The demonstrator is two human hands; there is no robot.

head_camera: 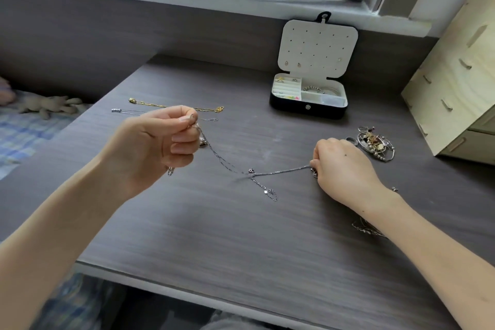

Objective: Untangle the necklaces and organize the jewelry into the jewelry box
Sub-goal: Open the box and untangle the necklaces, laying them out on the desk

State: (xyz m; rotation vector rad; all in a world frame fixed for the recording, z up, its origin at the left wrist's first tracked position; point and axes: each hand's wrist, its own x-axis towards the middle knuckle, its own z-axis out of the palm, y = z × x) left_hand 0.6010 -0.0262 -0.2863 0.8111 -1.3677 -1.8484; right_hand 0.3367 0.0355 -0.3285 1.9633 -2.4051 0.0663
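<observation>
Ease the tension on the thin silver tangled chains over the middle of the dark wood-grain desk, pinched tight in left hand and right hand. Pick the knot loose, no yanking.

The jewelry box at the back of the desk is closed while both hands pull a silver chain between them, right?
No: the jewelry box is open, its lid standing upright, as the head view shows. The rest holds: the left hand and the right hand do pull a silver chain between them.
</observation>
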